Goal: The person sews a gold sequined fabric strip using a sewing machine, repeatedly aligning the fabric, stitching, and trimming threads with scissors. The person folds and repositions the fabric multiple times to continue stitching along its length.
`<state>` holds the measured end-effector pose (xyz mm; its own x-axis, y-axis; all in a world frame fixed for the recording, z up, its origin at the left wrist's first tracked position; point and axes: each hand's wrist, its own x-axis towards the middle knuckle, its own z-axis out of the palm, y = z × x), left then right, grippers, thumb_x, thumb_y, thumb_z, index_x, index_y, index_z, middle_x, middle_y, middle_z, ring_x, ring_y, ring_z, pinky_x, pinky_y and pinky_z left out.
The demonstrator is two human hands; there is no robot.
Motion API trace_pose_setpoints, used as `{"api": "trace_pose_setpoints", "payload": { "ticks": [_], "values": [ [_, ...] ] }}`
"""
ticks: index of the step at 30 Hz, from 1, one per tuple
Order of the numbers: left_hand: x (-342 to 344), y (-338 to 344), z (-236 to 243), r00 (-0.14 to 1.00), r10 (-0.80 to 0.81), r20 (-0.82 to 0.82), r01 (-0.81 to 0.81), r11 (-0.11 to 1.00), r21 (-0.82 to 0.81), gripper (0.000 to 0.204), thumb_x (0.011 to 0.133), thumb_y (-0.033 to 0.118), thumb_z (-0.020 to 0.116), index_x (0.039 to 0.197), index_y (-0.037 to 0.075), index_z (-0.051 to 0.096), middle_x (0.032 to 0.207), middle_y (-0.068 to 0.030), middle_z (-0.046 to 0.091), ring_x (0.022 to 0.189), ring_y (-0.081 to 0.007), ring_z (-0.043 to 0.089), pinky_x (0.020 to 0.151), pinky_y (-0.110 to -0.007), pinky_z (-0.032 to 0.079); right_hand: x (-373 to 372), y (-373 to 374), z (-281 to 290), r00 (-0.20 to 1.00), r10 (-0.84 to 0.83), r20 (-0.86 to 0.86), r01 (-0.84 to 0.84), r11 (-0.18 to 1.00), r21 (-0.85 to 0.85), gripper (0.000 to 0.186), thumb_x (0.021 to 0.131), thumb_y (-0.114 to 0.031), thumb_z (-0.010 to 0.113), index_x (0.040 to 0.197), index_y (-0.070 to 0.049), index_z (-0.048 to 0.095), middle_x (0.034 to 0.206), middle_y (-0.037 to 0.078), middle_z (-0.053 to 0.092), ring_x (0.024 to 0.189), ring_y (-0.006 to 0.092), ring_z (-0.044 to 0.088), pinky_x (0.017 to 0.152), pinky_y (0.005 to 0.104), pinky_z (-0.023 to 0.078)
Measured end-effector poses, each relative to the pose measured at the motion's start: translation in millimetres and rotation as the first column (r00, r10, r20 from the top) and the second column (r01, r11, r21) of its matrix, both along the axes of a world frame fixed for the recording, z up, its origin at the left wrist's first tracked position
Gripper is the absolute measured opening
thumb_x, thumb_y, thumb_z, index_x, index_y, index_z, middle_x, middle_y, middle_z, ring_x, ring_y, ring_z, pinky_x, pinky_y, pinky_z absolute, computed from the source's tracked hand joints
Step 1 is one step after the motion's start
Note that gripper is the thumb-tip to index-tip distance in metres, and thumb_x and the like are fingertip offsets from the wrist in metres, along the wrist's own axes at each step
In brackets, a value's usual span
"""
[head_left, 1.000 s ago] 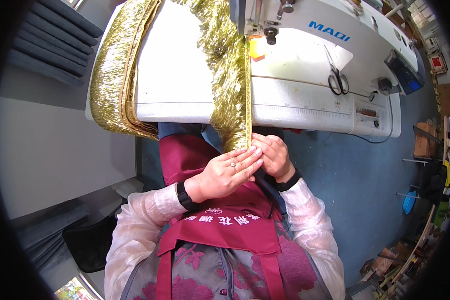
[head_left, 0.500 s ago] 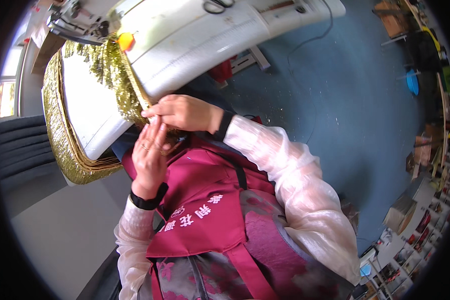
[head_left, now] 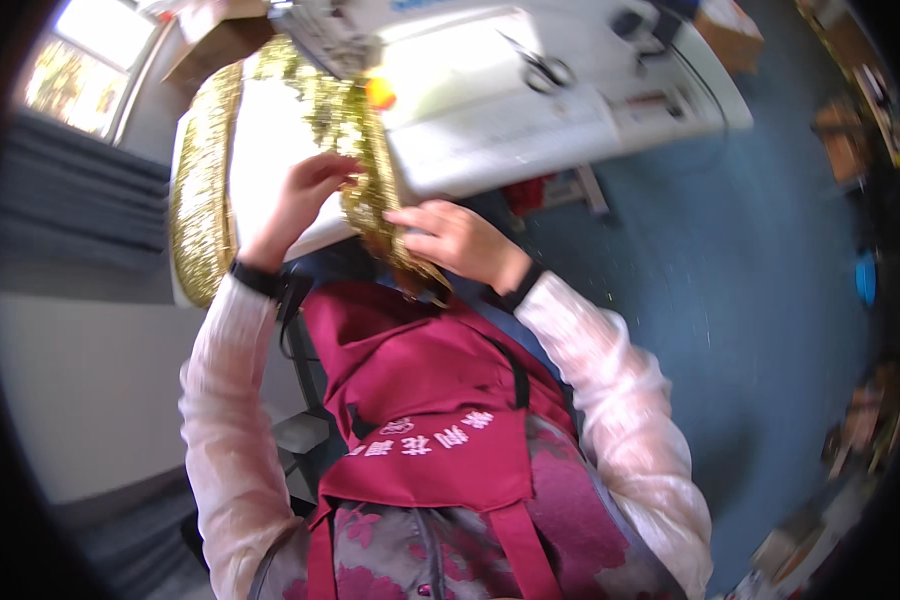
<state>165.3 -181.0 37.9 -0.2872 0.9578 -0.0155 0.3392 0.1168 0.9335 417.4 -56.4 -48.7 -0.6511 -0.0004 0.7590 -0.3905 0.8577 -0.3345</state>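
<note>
A strip of shiny gold fringe trim (head_left: 365, 190) runs from under the sewing machine's head (head_left: 325, 40) down over the table's front edge toward my lap. My left hand (head_left: 310, 190) is raised at the strip's left side, fingers curled together at the fringe; motion blur hides what exactly they pinch. Lower down, my right hand (head_left: 460, 240) grips the strip's right side with bent fingers. A thick folded pile of gold fringe (head_left: 200, 200) lies along the white table's left end. An orange-yellow piece (head_left: 380, 93) sits just right of the strip near the machine.
Black scissors (head_left: 545, 75) lie on the white table (head_left: 490, 150) right of the machine. A cardboard box (head_left: 210, 50) is at the back left beside a window. Dark blue curtains (head_left: 80, 210) hang left. Boxes (head_left: 840, 140) and a blue object (head_left: 865, 280) line the floor's right side.
My hands have separated: the left moved up along the fringe from beside the right, which now sits lower on the strip's right. The view has swung, shifting the table across the picture.
</note>
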Motion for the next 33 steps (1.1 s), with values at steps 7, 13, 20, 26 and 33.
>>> {"api": "trace_pose_setpoints", "payload": {
  "ticks": [7, 13, 20, 26, 33],
  "values": [
    [-137.1, 89.9, 0.9, 0.851, 0.115, 0.512, 0.071, 0.941, -0.33, 0.031, 0.108, 0.017, 0.055, 0.135, 0.002, 0.063, 0.111, -0.0133, 0.076, 0.088, -0.0176, 0.075, 0.072, -0.026, 0.06, -5.7, 0.0, 24.8, 0.992, 0.084, 0.097, -0.079, 0.995, -0.053, 0.018, 0.086, -0.009, 0.07, 0.103, -0.002, 0.069, 0.134, 0.015, 0.067, 0.108, 0.0317, 0.069, 0.093, 0.0407, 0.057],
    [-283.0, 165.1, -2.9, 0.92, 0.104, 0.377, 0.092, 0.879, -0.467, 0.044, 0.103, 0.031, 0.067, 0.14, 0.01, 0.059, 0.127, -0.0158, 0.072, 0.111, -0.0247, 0.071, 0.097, -0.037, 0.057, -15.9, 5.0, 43.1, 0.972, 0.157, 0.173, -0.147, 0.987, -0.072, 0.023, 0.083, -0.005, 0.073, 0.105, -0.001, 0.071, 0.123, 0.017, 0.072, 0.102, 0.033, 0.073, 0.086, 0.0389, 0.061],
    [-376.4, 212.7, -2.6, 0.887, 0.202, -0.415, -0.232, 0.972, -0.023, 0.061, 0.093, 0.009, 0.065, 0.153, 0.009, 0.053, 0.146, -0.0166, 0.062, 0.127, -0.0263, 0.065, 0.108, -0.033, 0.05, -36.9, 7.2, 58.9, 0.934, 0.26, 0.246, -0.258, 0.965, -0.04, 0.016, 0.085, -0.003, 0.071, 0.1, 0.003, 0.071, 0.13, 0.02, 0.068, 0.105, 0.0304, 0.073, 0.092, 0.038, 0.061],
    [-363.2, 172.8, 22.5, 0.88, 0.265, -0.393, -0.306, 0.951, -0.044, 0.046, 0.093, 0.004, 0.063, 0.139, 0.005, 0.065, 0.133, -0.0131, 0.071, 0.123, -0.0244, 0.068, 0.106, -0.034, 0.053, -40.0, 1.3, 62.2, 0.942, 0.246, 0.23, -0.245, 0.969, -0.031, 0.016, 0.086, -0.004, 0.071, 0.1, 0.004, 0.071, 0.128, 0.02, 0.069, 0.107, 0.0317, 0.073, 0.093, 0.038, 0.062],
    [-272.6, 149.0, 25.2, 0.514, -0.142, -0.846, -0.513, 0.74, -0.435, 0.071, 0.107, 0.052, 0.047, 0.163, 0.011, 0.032, 0.162, -0.025, 0.039, 0.147, -0.0448, 0.043, 0.116, -0.058, 0.041, -35.3, -1.8, 55.4, 0.96, 0.203, 0.19, -0.202, 0.979, -0.026, 0.017, 0.082, -0.005, 0.076, 0.097, 0.003, 0.072, 0.128, 0.019, 0.069, 0.104, 0.0305, 0.073, 0.09, 0.0373, 0.063]
  ]
}}
